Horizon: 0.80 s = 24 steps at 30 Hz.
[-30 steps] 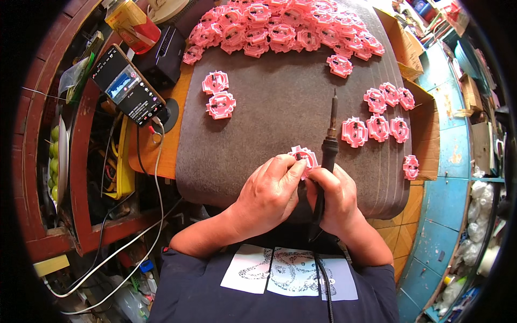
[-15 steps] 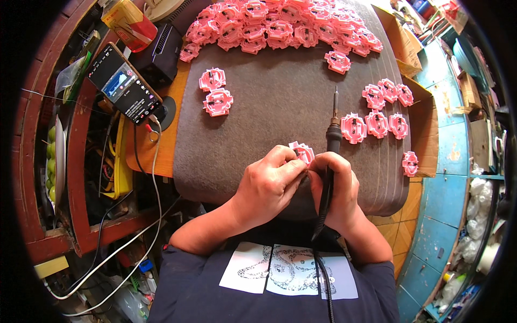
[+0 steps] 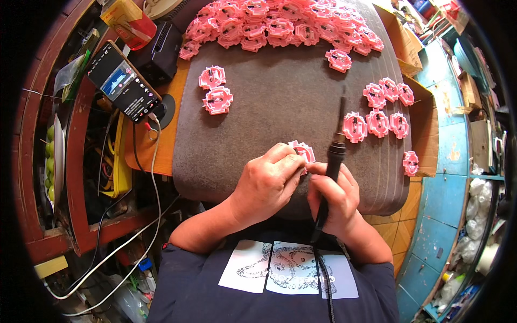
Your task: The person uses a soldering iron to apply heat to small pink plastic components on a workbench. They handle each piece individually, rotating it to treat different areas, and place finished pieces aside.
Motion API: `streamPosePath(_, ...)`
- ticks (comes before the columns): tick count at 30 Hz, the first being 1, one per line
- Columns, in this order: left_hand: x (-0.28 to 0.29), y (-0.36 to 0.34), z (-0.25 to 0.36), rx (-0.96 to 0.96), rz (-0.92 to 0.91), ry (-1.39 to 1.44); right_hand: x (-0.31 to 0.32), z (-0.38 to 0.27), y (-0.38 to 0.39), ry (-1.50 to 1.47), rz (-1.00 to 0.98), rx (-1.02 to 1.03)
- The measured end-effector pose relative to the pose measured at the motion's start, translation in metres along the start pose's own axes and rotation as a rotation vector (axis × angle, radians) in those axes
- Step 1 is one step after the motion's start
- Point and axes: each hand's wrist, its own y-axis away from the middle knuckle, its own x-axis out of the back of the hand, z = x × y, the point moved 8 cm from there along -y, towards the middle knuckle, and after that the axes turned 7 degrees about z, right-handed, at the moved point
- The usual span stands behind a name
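My left hand (image 3: 266, 185) pinches a small pink toothed plastic part (image 3: 302, 151) at the near edge of a dark grey mat (image 3: 280, 102). My right hand (image 3: 335, 198) touches the same part with its fingertips and grips a black soldering iron (image 3: 335, 156), whose tip points up and away over the mat. The iron's cord runs down over my dark shirt. Much of the pink part is hidden by my fingers.
A heap of pink parts (image 3: 280, 24) lies along the mat's far edge. Two more (image 3: 214, 89) sit at the left, two rows of three (image 3: 377, 110) at the right, one (image 3: 411, 162) on the right rim. A lit phone (image 3: 124, 82) leans at left with cables (image 3: 151, 177).
Both hands have stayed together at the near edge of the mat. The soldering iron has tilted a little more upright in my right hand.
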Motion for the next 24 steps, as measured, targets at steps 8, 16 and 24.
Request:
streamPosePath(8,0.002,0.001,0.000,-0.016,0.050,-0.016,-0.007,0.004,0.001,0.047,-0.076,-0.023)
streamPosePath(16,0.001,0.000,0.001,-0.019,0.027,-0.045,0.016,0.002,-0.004,-0.035,-0.009,-0.013)
streamPosePath(24,0.000,-0.001,0.000,-0.014,-0.013,-0.040,0.055,-0.006,-0.013,0.001,0.039,-0.054)
